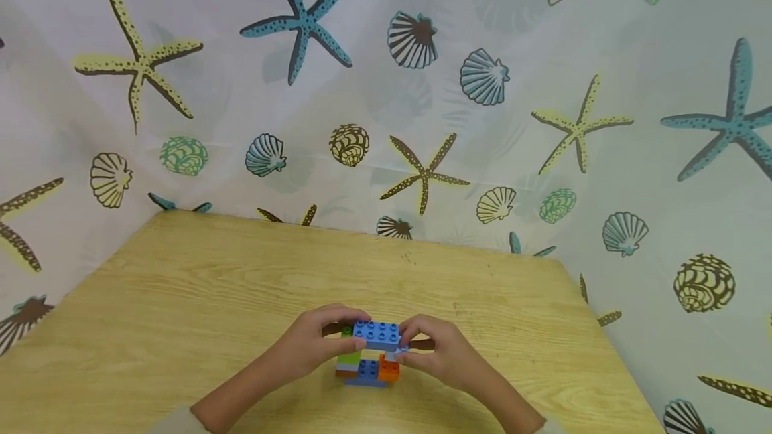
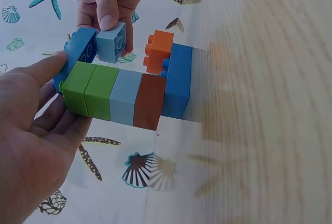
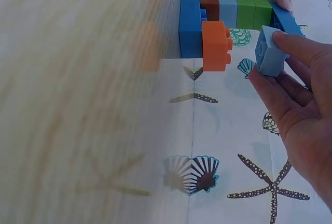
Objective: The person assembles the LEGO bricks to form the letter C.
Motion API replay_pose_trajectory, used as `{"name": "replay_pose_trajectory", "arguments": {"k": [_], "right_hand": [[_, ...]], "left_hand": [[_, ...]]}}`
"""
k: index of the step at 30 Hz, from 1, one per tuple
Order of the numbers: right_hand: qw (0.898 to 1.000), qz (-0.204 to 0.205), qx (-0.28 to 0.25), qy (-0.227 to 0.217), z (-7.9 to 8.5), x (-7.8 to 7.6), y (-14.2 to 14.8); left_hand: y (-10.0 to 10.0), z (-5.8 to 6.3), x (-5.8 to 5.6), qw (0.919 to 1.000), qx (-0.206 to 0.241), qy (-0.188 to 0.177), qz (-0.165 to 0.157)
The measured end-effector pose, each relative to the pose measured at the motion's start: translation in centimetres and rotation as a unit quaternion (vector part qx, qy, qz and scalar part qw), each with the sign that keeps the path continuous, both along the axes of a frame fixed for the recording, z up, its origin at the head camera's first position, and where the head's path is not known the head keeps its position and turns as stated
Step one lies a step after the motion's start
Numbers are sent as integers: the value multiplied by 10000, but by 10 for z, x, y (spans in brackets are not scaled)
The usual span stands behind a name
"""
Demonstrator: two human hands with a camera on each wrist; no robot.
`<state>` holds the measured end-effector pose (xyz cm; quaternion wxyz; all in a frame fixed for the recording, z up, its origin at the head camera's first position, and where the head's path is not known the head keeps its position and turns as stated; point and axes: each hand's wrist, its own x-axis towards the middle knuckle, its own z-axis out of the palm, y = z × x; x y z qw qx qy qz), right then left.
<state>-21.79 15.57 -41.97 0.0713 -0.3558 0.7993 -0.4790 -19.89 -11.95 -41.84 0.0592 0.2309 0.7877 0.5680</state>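
Note:
My left hand (image 1: 301,343) holds a long blue brick (image 1: 380,345), studs up, at the top of a toy-brick stack. Its fingers also lie around the stack's upper end. Between thumb and fingers, my right hand (image 1: 446,353) pinches a small light blue brick (image 2: 107,46), hollow underside towards the table. That brick is beside the blue brick's right end and apart from the orange brick (image 3: 214,46) below it. The stack has two green bricks (image 2: 98,93), a light blue one (image 2: 124,97) and a brown one (image 2: 149,102) on a blue base brick (image 2: 178,84). Whether the blue brick is joined to the green cannot be told.
The wooden table (image 1: 241,273) carries the base brick near its front middle. A white curtain (image 1: 374,99) printed with starfish and shells stands behind the table and along both sides.

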Motion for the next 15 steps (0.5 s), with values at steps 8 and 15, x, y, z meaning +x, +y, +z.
{"name": "replay_pose_trajectory", "arguments": {"k": [8, 15], "right_hand": [[9999, -10, -97, 94, -1, 1, -2], [9994, 26, -176, 281, -3, 2, -3]], "left_hand": [[0, 0, -1, 9999, -49, 80, -64], [0, 3, 0, 9997, -173, 172, -81]]}}
